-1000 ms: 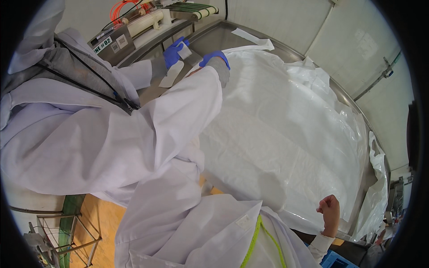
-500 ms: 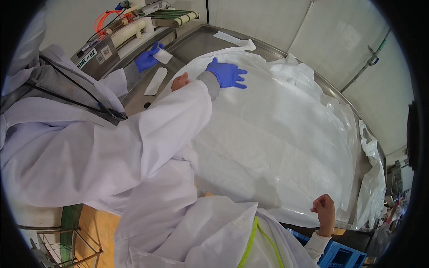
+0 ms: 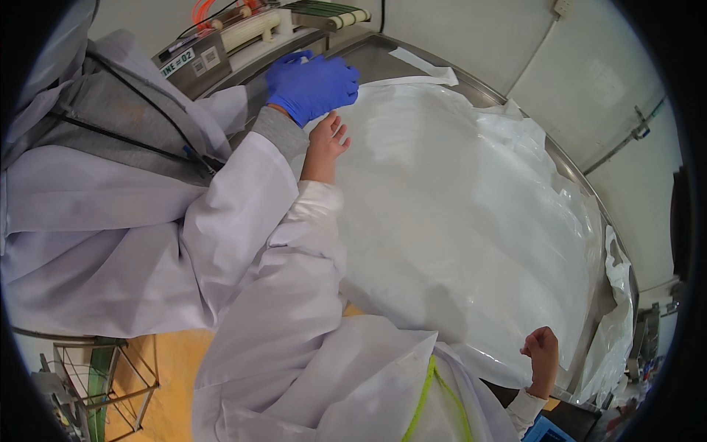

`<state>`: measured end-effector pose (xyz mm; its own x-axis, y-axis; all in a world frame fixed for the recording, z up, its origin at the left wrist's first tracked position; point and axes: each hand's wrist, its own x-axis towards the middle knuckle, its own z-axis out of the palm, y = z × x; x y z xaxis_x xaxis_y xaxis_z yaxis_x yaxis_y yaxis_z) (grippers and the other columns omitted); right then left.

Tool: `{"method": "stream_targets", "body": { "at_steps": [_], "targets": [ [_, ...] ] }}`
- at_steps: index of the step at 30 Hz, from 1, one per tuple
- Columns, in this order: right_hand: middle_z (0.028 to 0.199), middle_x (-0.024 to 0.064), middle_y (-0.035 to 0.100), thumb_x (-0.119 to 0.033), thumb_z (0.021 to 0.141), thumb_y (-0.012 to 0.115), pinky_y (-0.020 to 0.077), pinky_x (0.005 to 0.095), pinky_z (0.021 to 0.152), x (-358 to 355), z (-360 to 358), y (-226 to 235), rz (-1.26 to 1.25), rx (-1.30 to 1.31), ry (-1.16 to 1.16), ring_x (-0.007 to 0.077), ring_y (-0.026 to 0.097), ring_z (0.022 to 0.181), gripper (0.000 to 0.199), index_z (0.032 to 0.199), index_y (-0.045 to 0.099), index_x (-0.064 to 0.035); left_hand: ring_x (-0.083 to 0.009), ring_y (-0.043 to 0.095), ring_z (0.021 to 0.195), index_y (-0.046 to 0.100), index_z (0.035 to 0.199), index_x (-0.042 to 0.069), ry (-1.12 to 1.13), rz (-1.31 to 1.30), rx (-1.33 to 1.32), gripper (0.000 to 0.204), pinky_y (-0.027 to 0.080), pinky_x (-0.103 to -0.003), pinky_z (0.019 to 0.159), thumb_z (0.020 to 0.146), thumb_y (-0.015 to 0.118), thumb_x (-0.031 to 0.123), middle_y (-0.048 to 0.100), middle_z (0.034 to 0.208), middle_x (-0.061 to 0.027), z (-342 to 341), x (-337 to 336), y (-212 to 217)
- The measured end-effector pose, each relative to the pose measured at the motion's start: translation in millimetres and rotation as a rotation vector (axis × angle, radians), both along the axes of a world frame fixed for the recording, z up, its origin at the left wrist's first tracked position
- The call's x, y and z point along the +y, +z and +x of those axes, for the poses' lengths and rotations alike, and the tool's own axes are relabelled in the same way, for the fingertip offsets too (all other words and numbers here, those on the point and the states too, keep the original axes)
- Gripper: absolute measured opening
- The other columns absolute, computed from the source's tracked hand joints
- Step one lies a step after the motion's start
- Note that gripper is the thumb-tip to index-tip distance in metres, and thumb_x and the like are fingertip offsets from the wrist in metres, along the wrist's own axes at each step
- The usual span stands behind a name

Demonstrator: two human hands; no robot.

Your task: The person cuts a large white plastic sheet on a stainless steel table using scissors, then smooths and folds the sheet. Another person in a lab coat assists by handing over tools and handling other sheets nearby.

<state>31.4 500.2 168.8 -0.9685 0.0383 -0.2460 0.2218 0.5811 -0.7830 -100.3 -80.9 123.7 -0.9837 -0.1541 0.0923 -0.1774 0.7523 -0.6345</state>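
A large white plastic sheet lies spread over a metal table, wrinkled along its far right side. My left hand is at the sheet's left edge, beside a co-worker's gloved hands. Its fingers are parted and nothing shows in them. Over the sheet's near right corner is my right hand, fingers curled closed; what they hold, if anything, is hidden. The co-worker's blue glove is just beyond my left hand, with their other gloved hand partly behind it.
The co-worker's white sleeve crosses close to my left arm. A machine with a green-belted conveyor stands at the far left. The table's raised metal rim runs along the wall. A crumpled white plastic piece hangs at the right edge.
The co-worker's near gloved hand has drawn back left off the sheet, next to their other hand. My left hand, earlier mostly behind their arm, now shows with fingers parted. My right hand stays curled.
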Motion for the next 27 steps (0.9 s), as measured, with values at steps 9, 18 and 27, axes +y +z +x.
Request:
{"method": "stream_targets", "body": {
  "at_steps": [9,18,27],
  "targets": [
    [0.063,0.0058,0.053,0.003,0.078,0.052,0.0449,0.025,0.055,-70,-16,8,-0.206,-0.01,0.066,0.0129,0.053,0.055,0.004,0.078,0.048,0.001,-0.0187,0.051,0.089,0.055,0.089,0.016,-0.637,0.225,0.115,0.008,0.043,-0.027,0.076,0.082,0.051,0.017,0.049,0.085,-0.0035,45,-21,95],
    [0.063,0.0055,0.053,0.002,0.078,0.052,0.0457,0.0249,0.053,-44,-9,8,-0.117,0.032,-0.055,0.013,0.054,0.054,0.004,0.078,0.048,0.0005,-0.0172,0.05,0.092,0.057,0.09,0.015,0.115,3.048,0.62,0.007,0.038,-0.038,0.086,0.086,0.059,0.02,0.055,0.091,0.0012,-51,-120,-34],
    [0.064,0.0043,0.053,0.0,0.08,0.055,0.045,0.0228,0.05,9,6,1,0.089,0.111,-0.174,0.0112,0.053,0.053,0.006,0.079,0.049,0.0,-0.0155,0.046,0.098,0.06,0.084,0.018,0.463,3.124,0.735,0.014,0.034,-0.042,0.09,0.078,0.072,0.022,0.056,0.083,0.0065,-61,-43,-28]
  ]
}}
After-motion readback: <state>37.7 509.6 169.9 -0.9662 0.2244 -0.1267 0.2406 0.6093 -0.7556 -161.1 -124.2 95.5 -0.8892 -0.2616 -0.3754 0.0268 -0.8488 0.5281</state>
